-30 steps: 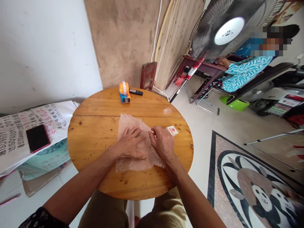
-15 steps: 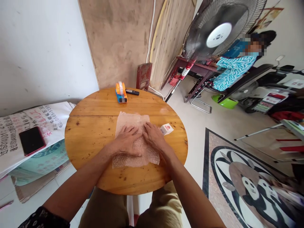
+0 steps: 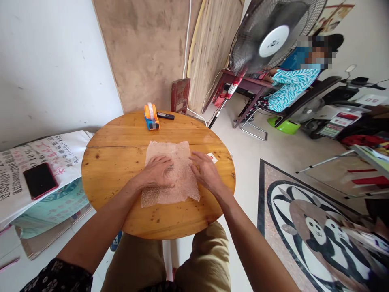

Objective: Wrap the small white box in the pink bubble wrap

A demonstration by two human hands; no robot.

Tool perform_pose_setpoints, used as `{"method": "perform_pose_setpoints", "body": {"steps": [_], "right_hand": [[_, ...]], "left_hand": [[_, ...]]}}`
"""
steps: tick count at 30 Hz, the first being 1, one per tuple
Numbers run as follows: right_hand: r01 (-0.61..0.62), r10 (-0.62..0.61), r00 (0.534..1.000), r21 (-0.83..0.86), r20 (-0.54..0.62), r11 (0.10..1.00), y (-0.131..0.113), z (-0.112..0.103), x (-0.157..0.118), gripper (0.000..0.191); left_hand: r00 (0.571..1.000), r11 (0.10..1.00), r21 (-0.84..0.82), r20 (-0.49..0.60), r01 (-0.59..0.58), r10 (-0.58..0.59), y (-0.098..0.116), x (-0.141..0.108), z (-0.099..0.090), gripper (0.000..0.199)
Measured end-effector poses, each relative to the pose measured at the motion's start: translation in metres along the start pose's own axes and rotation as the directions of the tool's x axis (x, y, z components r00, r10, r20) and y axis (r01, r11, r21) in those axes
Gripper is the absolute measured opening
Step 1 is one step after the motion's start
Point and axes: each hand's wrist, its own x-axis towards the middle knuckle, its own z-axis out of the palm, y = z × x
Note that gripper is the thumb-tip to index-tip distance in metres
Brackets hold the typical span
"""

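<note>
A pinkish, see-through sheet of bubble wrap (image 3: 179, 154) lies spread on the round wooden table (image 3: 115, 162). My left hand (image 3: 157, 172) rests on the left half of the sheet, its fingers stretched out and the thumb pointing right. At the sheet's right edge is my right hand (image 3: 205, 168), fingers extended and loosely bent, holding nothing. Just beyond that hand a small white box (image 3: 212, 157) with red print shows in part; the hand hides the rest of it.
An orange and blue tape dispenser (image 3: 151, 117) and a black remote-like object (image 3: 165, 116) stand at the table's far side. Left, a phone (image 3: 40, 181) lies on stacked sacks (image 3: 73, 152). A standing fan (image 3: 273, 40) and a seated person (image 3: 294, 85) are at the back right.
My right hand has moved right, from the middle of the bubble wrap to its right edge, now covering more of the small box. My left hand stays on the sheet. The view has shifted slightly.
</note>
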Motion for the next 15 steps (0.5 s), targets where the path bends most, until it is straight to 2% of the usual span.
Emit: {"method": "perform_pose_setpoints", "body": {"steps": [2,5,8,10,12,14,15], "right_hand": [[-0.064,0.063,0.998,-0.067,-0.015,0.996,0.009,-0.012,-0.002,0.041],[-0.226,0.236,0.970,-0.144,0.055,0.963,0.029,-0.019,0.000,0.058],[-0.308,0.316,0.943,-0.086,0.106,0.947,0.051,-0.017,0.003,0.058],[-0.368,0.369,0.927,-0.021,0.064,0.930,0.062,-0.016,0.000,0.054],[-0.453,0.454,0.891,0.096,0.015,0.886,0.064,-0.019,-0.006,0.051],[-0.474,0.496,0.868,0.323,0.016,0.819,0.056,-0.026,-0.015,0.043],[-0.440,0.482,0.876,0.457,0.029,0.773,0.047,-0.031,-0.019,0.038]], "left_hand": [[1.000,1.000,0.014,0.001,0.002,-0.002,-0.001,0.000,0.001,0.082],[1.000,1.000,0.015,0.005,0.011,-0.011,0.000,0.000,0.000,0.082],[1.000,1.000,0.008,0.009,0.006,-0.006,0.002,0.000,-0.002,0.081],[1.000,1.000,0.003,0.002,0.003,-0.003,0.003,0.001,-0.002,0.079],[1.000,1.000,-0.001,-0.013,0.002,-0.002,0.002,0.001,-0.001,0.076],[1.000,1.000,-0.004,-0.027,-0.006,0.006,0.001,0.002,0.000,0.075],[1.000,1.000,-0.004,-0.029,-0.011,0.011,0.001,0.002,0.001,0.075]]}}
